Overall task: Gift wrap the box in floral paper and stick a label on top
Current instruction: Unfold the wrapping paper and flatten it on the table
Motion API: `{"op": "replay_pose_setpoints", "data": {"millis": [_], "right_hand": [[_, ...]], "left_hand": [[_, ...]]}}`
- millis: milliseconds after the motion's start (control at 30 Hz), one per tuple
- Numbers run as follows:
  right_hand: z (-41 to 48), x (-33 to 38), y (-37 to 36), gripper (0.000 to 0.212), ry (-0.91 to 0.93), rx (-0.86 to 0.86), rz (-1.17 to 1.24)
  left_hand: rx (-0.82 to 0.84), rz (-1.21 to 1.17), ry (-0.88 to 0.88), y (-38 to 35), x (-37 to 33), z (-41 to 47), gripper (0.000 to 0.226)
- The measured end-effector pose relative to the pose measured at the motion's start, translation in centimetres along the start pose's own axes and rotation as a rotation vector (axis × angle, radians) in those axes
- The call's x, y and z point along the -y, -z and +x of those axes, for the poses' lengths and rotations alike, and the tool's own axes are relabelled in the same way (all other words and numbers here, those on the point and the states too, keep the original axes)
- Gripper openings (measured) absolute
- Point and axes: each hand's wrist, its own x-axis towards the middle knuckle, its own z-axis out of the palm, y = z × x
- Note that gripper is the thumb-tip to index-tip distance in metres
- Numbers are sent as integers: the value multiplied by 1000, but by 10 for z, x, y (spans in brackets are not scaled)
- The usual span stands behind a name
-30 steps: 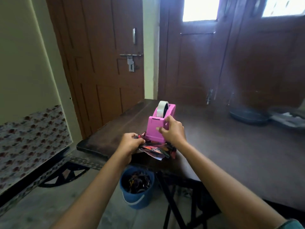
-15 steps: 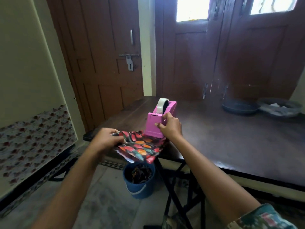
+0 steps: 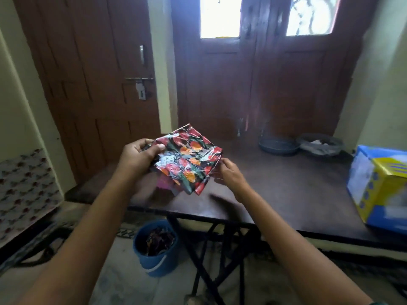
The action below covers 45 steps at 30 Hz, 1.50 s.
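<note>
A folded sheet of glossy floral paper (image 3: 187, 159), black with red and orange flowers, is lifted above the dark table (image 3: 286, 194). My left hand (image 3: 138, 157) grips its left edge, thumb on top. My right hand (image 3: 229, 175) touches its right corner with curled fingers; whether it pinches the paper is unclear. Below the paper a bit of the pink tape dispenser (image 3: 164, 183) peeks out, mostly hidden. A blue and yellow box (image 3: 378, 186) stands at the table's right edge.
A blue bucket (image 3: 157, 247) with scraps sits on the floor under the table's front edge. A dark dish (image 3: 278, 145) and a bowl lined with plastic (image 3: 319, 144) sit at the back of the table. Wooden doors stand behind.
My left hand has lifted the floral paper up and to the right, over the dispenser. My right hand left the dispenser and came to the paper's right corner. The view swung right, showing the box.
</note>
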Motion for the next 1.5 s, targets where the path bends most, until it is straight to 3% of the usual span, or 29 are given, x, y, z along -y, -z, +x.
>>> {"op": "replay_pose_setpoints", "data": {"millis": [133,200,267,333,367,467,667,767,867,933,1100,1267,1500], "right_hand": [[-8,0,63,44,-173,-34,292],[-8,-3,88,53,-226,-19,392],[-7,-10,109,45,-230,-43,403],[-6,-18,124,19,-212,-103,362],[-5,-23,130,11,-206,-143,351],[2,-33,149,15,-240,-199,364],[3,-46,156,8,-212,-153,497],[7,-48,158,12,-181,-133,545],[9,-48,157,21,-155,-115,537],[10,-49,156,18,-129,-108,533],[8,-44,152,15,-77,-42,519],[2,-42,149,17,-23,19,502],[-3,-43,143,16,-7,-17,411]], "left_hand": [[106,-306,130,-72,23,5,11],[124,-313,171,-103,40,7,11],[144,-274,209,-132,58,9,13],[184,-238,243,-153,73,10,15],[208,-191,245,-160,78,10,19],[306,41,197,-170,91,15,35],[368,659,-168,-186,101,30,30],[375,732,-293,-195,106,25,22],[431,685,-318,-201,109,23,20],[464,605,-264,-202,105,22,16],[607,285,-69,-203,74,15,29],[583,320,-50,-217,61,14,45],[520,216,-32,-220,59,13,11]]}}
